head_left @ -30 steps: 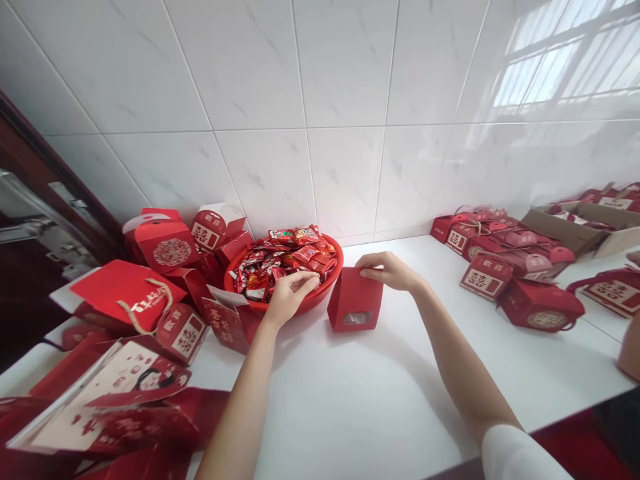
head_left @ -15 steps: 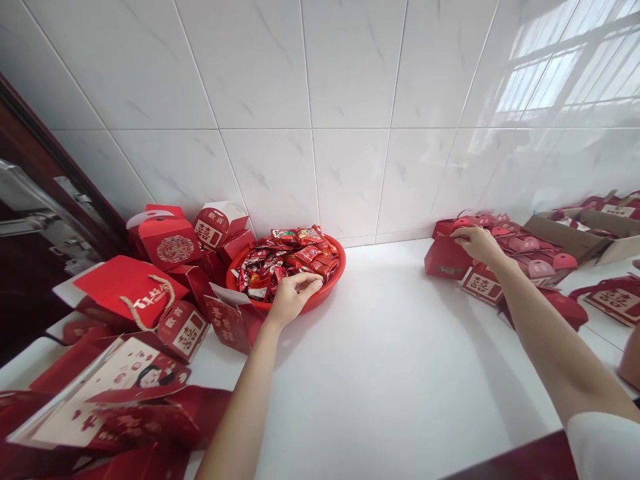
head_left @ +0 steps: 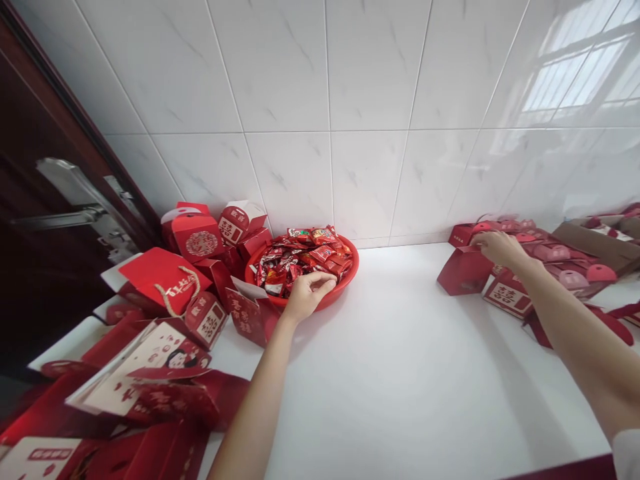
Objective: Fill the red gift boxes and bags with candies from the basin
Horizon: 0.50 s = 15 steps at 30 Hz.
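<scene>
Right of centre, the right hand [head_left: 501,250] grips a tapered red cardboard box [head_left: 461,272]. Near centre, the left hand [head_left: 306,298] overlaps a round red plastic bowl [head_left: 353,276].

A red, slope-sided box [head_left: 459,273], held at its narrow top, was stood near the tabletop's [head_left: 380,380] back edge, right of centre. A round red basin [head_left: 346,287], heaped with shiny wrapped packets [head_left: 295,257], was set along that edge, further left.

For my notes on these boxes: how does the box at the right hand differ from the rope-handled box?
The right hand touches the top of the plain box; no hand touches the rope-handled box. The rope-handled box shows pale writing; the plain box shows none that I can make out. Both are red.
</scene>
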Each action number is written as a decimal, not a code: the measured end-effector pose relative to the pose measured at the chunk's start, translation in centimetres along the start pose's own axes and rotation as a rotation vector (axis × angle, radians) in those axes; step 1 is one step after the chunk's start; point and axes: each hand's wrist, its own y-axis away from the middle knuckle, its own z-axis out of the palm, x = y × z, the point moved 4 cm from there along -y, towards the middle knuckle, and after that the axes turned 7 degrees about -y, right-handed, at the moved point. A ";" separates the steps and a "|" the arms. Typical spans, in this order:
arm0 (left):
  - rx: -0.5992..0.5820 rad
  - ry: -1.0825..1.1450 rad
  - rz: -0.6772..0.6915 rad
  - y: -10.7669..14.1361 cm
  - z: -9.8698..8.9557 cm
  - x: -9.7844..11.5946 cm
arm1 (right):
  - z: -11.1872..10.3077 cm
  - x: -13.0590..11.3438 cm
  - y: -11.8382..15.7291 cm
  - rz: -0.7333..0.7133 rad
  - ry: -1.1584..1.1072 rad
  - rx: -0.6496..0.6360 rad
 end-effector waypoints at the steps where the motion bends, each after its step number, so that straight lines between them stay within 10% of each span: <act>1: 0.000 0.004 0.000 0.0 0.0 -0.1 | 0.1 -0.7 0.0 -0.016 -0.036 0.000; 9: 0.011 -0.006 0.025 0.1 0.3 -0.1 | 1.6 -7.0 2.1 -0.248 -0.124 -0.026; 15: 0.022 -0.006 0.035 0.3 0.5 -0.2 | 3.3 -5.9 2.0 -0.196 -0.117 -0.056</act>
